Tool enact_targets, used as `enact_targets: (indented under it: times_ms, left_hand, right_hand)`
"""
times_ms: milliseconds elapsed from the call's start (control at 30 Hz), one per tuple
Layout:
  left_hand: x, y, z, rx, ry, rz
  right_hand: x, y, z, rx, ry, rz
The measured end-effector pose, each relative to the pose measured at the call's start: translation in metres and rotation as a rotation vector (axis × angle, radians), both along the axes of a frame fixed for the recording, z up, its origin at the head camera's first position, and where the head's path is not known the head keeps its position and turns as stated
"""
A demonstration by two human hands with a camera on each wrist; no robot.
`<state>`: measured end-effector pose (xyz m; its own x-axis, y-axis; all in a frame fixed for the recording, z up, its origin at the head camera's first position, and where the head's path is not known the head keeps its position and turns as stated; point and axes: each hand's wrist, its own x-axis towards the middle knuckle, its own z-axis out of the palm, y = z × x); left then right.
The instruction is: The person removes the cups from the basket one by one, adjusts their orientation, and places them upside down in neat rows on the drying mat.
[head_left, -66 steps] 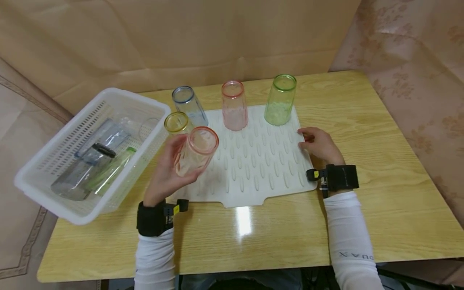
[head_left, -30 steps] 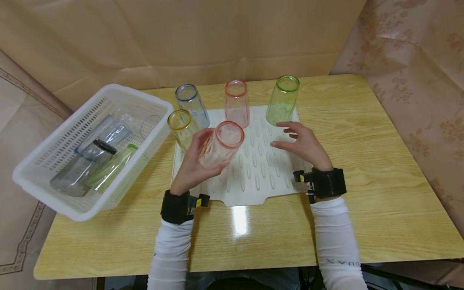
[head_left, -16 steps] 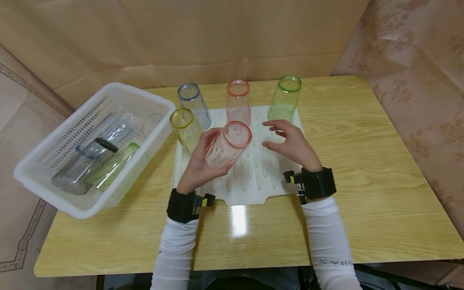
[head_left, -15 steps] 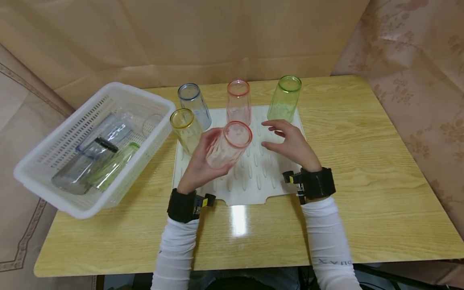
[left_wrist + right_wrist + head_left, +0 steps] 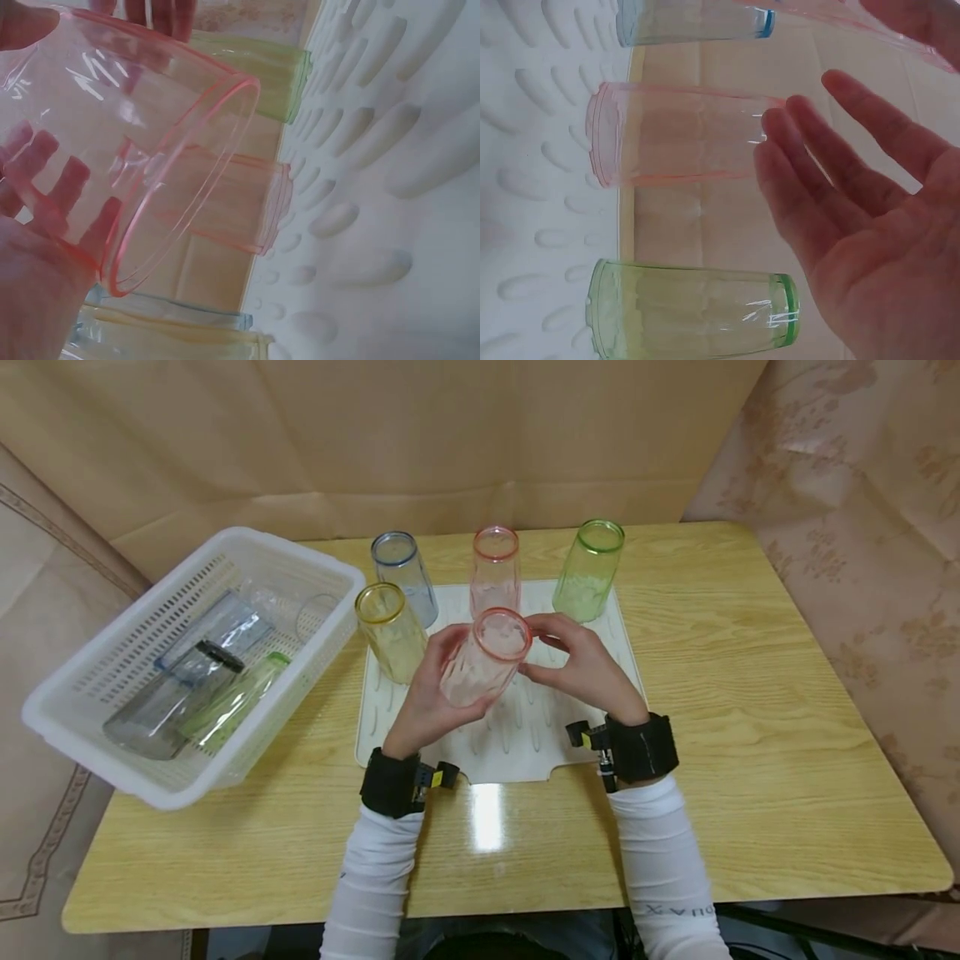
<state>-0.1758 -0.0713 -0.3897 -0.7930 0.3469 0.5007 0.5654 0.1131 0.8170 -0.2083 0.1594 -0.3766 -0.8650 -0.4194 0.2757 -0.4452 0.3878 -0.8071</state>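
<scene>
Likely at a handover, my left fingers point(image 5: 448, 643) hold a pink tumbler point(image 5: 472, 673); my right fingers point(image 5: 558, 627), wide at its three o'clock, should close gently.

And there, along the white fabric sleeve of the right arm point(image 5: 663, 852), run dark capital letters point(image 5: 679, 911), upside down to the head camera: "UA X", with a round letter ahead of them, hard to call! Over on the white fabric sleeve of the left arm point(image 5: 375, 860), one dark mark point(image 5: 342, 875), too small to read.
</scene>
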Motion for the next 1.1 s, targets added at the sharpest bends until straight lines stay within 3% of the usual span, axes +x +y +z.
enact_targets:
  times_ms: [367,633,867,1100]
  left_hand:
    - [0.000,0.008,-0.004,0.088,0.017,-0.006]
    - [0.001,0.018,-0.005,0.062,0.026,-0.018]
    - [0.000,0.021,-0.007,0.045,0.073,-0.004]
    - [0.000,0.019,-0.007,0.024,0.061,0.008]
  right_hand:
    - [0.008,-0.009,-0.003,-0.121,-0.075,0.102]
    - [0.013,-0.020,-0.008,-0.185,-0.124,0.036]
    - [0.016,-0.024,-0.005,-0.208,-0.090,-0.006]
    - [0.012,-0.023,-0.008,-0.186,-0.061,-0.022]
